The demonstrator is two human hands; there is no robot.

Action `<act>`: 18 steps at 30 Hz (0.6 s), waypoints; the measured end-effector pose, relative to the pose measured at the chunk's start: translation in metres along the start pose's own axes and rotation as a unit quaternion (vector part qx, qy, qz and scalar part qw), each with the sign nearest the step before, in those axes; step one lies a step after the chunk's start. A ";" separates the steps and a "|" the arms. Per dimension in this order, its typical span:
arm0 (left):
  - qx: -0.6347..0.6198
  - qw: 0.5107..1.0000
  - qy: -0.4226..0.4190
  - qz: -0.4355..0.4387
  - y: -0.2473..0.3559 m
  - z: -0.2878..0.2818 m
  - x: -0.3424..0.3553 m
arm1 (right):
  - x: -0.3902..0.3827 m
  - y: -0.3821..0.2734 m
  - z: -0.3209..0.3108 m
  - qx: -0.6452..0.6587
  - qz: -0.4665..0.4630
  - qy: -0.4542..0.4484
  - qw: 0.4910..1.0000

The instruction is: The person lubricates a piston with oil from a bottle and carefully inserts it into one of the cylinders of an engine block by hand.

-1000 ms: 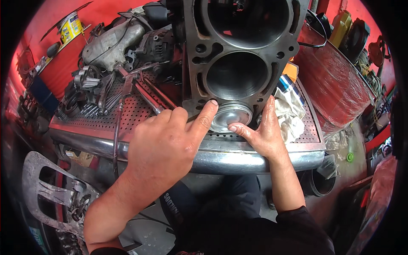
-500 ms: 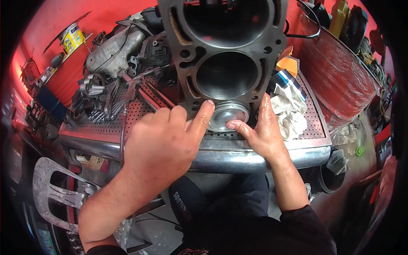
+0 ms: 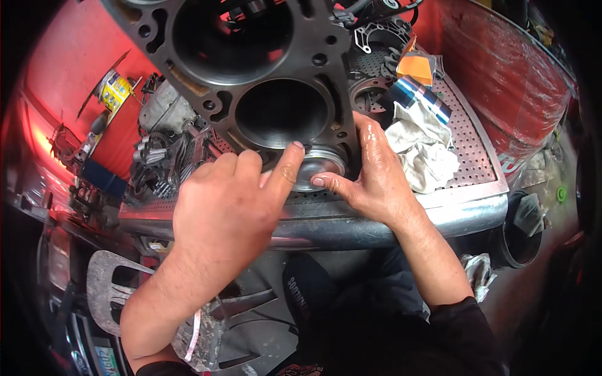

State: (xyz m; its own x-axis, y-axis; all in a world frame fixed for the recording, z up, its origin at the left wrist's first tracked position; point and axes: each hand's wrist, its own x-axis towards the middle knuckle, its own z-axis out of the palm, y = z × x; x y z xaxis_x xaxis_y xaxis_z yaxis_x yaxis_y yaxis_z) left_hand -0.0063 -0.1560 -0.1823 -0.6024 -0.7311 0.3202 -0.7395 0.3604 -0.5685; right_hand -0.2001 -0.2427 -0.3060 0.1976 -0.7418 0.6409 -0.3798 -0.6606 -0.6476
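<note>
One left hand (image 3: 229,200) of ours, centre-left: index extended, others curled; we can't tell their grip | piston (image 3: 323,168), centre: we seem to be steadying it; next calls for even contact | right hand (image 3: 382,185), centre-right: spread, thumb on piston

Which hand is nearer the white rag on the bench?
Right. The right hand is just left of the white rag; the left hand is farther left, beside the piston.

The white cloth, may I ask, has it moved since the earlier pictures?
No: the white cloth lies in the same place against the perforated tabletop.
</note>
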 end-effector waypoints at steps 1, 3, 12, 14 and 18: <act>0.005 1.000 -0.006 0.008 0.001 -0.003 0.004 | 0.000 0.000 -0.001 -0.007 -0.019 0.010 1.000; 0.003 0.999 -0.025 0.022 0.000 -0.008 0.009 | -0.003 -0.001 -0.001 0.010 -0.008 0.017 1.000; 0.069 0.981 -0.142 0.108 -0.007 -0.038 0.036 | -0.007 0.003 0.006 -0.034 -0.028 0.032 0.999; 0.090 0.980 -0.136 0.111 -0.005 -0.038 0.034 | -0.009 0.000 0.007 -0.028 -0.029 0.034 0.999; 0.151 0.978 -0.107 0.096 0.006 -0.029 0.024 | -0.008 0.001 0.009 -0.034 -0.028 0.050 0.998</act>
State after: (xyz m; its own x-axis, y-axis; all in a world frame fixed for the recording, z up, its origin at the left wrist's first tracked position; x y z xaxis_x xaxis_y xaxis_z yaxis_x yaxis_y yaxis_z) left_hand -0.0340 -0.1546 -0.1560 -0.6200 -0.7837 0.0379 -0.4770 0.3382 -0.8112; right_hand -0.1945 -0.2386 -0.3157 0.1301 -0.6861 0.7158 -0.4313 -0.6892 -0.5822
